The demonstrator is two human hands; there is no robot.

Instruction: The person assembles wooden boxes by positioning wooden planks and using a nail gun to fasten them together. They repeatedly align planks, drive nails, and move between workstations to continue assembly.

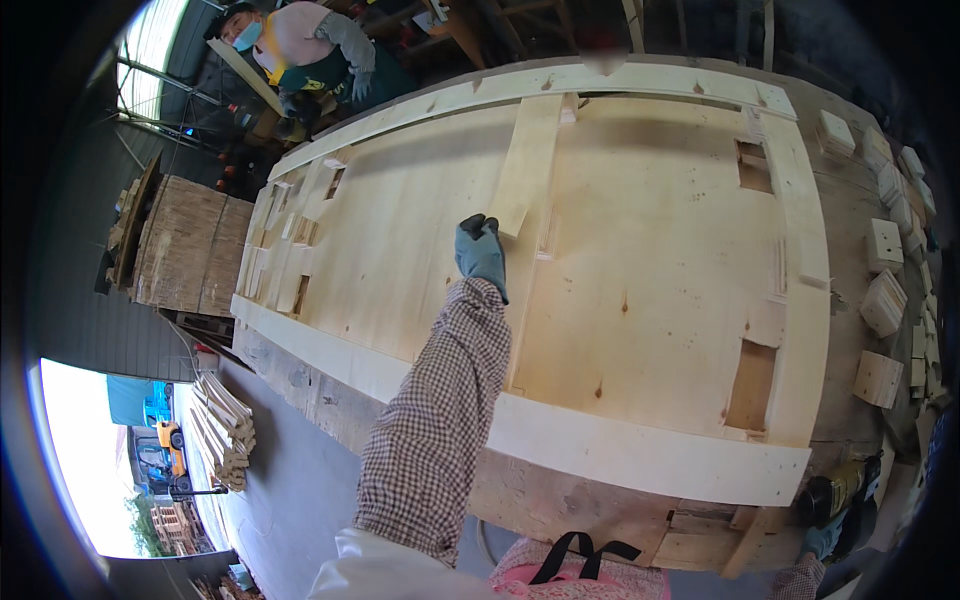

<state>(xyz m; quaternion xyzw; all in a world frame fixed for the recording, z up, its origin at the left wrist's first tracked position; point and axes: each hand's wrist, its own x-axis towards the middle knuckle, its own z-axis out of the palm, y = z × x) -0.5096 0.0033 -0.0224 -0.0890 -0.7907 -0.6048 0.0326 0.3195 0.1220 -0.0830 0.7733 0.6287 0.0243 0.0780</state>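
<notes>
My left hand point(481, 258), in a blue-grey glove with dark fingertips, reaches over a large pale wooden panel point(640, 330). Its fingers are curled closed beside the near end of a wooden board point(530, 160); whether anything is in them is hidden. That board lies lengthwise across the panel's middle, over a lower crosspiece. At the lower right, my gloved right hand point(824, 540) is closed on a black and yellow power tool point(838, 492), partly in shadow. Long boards frame the panel, including a near edge board point(650, 455) and a right side board point(800, 240).
Loose wooden blocks point(884, 300) lie along the worktable's right side. Stacked sheets point(190, 245) stand at the left, with a pile of timber strips point(222, 430) on the floor. A masked co-worker point(315, 50) is beyond the far left corner. A forklift point(168, 450) stands outside.
</notes>
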